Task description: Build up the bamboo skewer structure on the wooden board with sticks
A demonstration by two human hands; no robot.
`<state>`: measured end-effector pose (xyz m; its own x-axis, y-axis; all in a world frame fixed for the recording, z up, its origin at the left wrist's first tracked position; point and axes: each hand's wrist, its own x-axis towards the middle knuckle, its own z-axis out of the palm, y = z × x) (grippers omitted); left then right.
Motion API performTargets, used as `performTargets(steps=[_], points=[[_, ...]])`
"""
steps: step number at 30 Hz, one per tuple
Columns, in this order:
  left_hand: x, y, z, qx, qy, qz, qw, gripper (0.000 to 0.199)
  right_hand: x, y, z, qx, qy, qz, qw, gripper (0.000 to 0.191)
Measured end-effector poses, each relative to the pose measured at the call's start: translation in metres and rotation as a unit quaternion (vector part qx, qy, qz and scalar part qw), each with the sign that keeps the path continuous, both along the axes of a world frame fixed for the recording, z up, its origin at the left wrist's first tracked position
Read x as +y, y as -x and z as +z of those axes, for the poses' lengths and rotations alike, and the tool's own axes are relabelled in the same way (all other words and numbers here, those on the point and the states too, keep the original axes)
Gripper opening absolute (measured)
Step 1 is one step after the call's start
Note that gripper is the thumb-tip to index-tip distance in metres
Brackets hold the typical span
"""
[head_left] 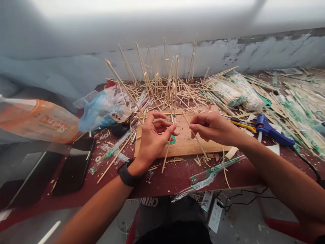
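My left hand (156,135), with a dark watch (129,173) on its wrist, is closed at the fingertips on a thin wooden stick (166,154) that slants down toward me. Taller sticks (176,81) rise just behind those fingertips; whether they are joined to the held one I cannot tell. Between thumb and forefinger, my right hand (210,127) pinches another thin stick (200,142), tilted with its lower end to the right. Both hands are over a wooden board (188,147) with a green patch (172,139), partly hidden by my left hand.
Many loose sticks and upright stick frames (154,81) cover the back. A blue glue gun (274,131) and a yellow utility knife (242,125) lie right. Wrapped chopsticks (228,89) are piled beyond. Left are a phone (76,166), an orange bag (43,120) and blue plastic (95,112).
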<state>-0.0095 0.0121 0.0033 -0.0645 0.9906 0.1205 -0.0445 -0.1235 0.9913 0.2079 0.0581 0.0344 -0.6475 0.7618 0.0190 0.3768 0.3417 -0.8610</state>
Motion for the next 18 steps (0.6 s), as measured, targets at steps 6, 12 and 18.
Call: performTargets(steps=[6,12,18], points=[[-0.001,-0.005,0.000,0.002,-0.017,-0.003,1.000,0.040,-0.009,0.000,-0.001,0.030,-0.023,-0.067,0.997,0.026],[-0.001,-0.007,-0.001,0.001,-0.016,0.001,1.000,0.041,-0.015,0.004,-0.008,0.051,0.023,-0.074,0.996,0.028],[0.000,-0.006,-0.001,-0.011,-0.021,-0.001,1.000,0.041,-0.022,0.008,-0.012,0.064,0.049,-0.046,0.996,0.022]])
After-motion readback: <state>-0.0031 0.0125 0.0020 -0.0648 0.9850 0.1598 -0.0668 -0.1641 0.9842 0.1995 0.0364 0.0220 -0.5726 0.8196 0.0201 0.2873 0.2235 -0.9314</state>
